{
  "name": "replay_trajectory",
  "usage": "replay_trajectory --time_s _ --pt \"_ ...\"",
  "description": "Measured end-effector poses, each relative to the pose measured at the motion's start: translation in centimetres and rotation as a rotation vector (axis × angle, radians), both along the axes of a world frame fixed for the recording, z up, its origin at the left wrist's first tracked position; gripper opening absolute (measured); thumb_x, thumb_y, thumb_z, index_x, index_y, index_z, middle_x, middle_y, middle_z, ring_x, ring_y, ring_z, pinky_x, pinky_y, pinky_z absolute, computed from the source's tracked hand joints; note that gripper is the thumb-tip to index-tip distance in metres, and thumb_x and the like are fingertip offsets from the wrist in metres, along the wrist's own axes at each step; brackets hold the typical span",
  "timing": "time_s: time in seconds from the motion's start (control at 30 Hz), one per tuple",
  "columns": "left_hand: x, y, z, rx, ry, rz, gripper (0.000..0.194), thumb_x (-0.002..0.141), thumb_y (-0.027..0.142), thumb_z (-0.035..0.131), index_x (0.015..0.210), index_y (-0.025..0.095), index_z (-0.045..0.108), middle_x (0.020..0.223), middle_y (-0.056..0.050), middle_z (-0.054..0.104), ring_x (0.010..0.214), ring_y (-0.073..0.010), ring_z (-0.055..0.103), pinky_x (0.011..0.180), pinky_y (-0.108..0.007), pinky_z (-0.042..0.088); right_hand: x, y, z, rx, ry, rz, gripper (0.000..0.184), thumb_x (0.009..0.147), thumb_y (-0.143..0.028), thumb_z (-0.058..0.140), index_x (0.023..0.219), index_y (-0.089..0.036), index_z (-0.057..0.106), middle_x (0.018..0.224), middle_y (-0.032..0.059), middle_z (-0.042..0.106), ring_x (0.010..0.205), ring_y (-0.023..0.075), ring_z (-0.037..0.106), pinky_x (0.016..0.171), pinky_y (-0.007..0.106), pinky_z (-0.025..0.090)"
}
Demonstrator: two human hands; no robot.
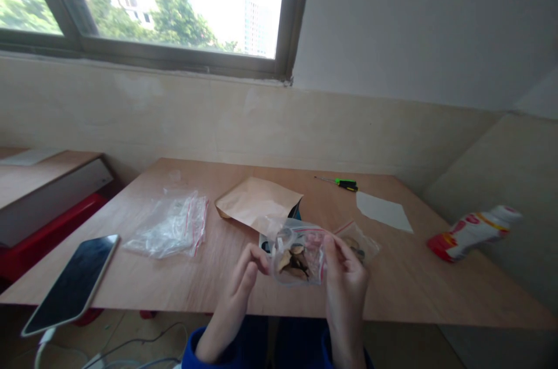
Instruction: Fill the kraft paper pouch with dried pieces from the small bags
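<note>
Above the wooden tabletop (414, 282), my left hand (246, 276) and my right hand (344, 282) together hold up a clear zip bag (300, 254) with red-striped edges. Both pinch its top edge from either side. Brown, shell-like pieces (294, 264) sit at the bottom of the bag; what they are is hard to tell. Behind my right hand lies a second small clear bag (360, 244) with brown contents. A kraft paper envelope (257, 203) lies just beyond the held bag.
On the table lie crumpled clear plastic bags (168, 226), a green-handled screwdriver (344, 184), a white paper sheet (383, 212) and a black smartphone (70, 282) on a cable at the left edge. A red-and-white packet (473, 233) sits to the right, near a wall.
</note>
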State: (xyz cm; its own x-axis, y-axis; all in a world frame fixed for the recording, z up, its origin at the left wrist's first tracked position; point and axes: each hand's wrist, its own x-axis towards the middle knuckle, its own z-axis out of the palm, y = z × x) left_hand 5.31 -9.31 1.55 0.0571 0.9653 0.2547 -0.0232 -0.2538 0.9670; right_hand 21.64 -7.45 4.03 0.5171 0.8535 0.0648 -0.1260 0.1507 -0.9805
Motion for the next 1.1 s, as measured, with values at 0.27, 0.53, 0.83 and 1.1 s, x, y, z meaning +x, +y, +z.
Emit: replay_trajectory --time_s 0.27,0.53,0.83,1.1 --pt "1.6 1.1 -3.7 -0.241 -0.263 -0.140 0.046 0.091 0.050 0.044 0.128 0.025 0.050 0.132 -0.010 0.055 0.130 -0.0236 0.046 0.105 -0.041 0.041 0.1 0.5 -0.8 -0.023 0.086 0.142 0.055 0.067 -0.044 0.074 0.112 -0.017 0.057 0.095 0.0103 0.071 0.067 0.0194 0.068 0.058 0.033 0.055" --pt "1.3 1.6 -2.8 -0.189 -0.202 -0.019 0.037 0.090 0.043 0.049 0.119 0.022 0.058 0.130 -0.006 0.058 0.128 -0.0210 0.047 0.112 -0.036 0.032 0.1 -0.4 -0.8 0.247 -0.573 0.151 0.012 0.082 -0.030 0.062 0.089 -0.019 0.064 0.089 0.0065 0.065 0.084 0.0188 0.063 0.079 0.033 0.052" --pt "1.3 1.1 -2.2 -0.240 -0.180 0.035 0.041 0.082 0.047 0.058 0.115 0.022 0.062 0.128 -0.005 0.061 0.126 -0.0218 0.050 0.109 -0.033 0.036 0.3 -0.4 -1.5 0.054 -0.444 0.659 0.031 0.090 -0.041 0.051 0.109 -0.020 0.064 0.110 0.0103 0.066 0.104 0.0219 0.063 0.095 0.034 0.050" --pt "0.9 1.7 -3.8 -0.154 -0.169 0.140 0.035 0.086 0.042 0.054 0.114 0.023 0.063 0.122 -0.005 0.063 0.123 -0.0199 0.051 0.109 -0.033 0.036 -0.7 0.5 -3.3 -0.092 0.093 0.717 0.052 0.060 -0.040 0.083 0.105 -0.019 0.066 0.107 0.0095 0.070 0.099 0.0258 0.068 0.091 0.039 0.053"
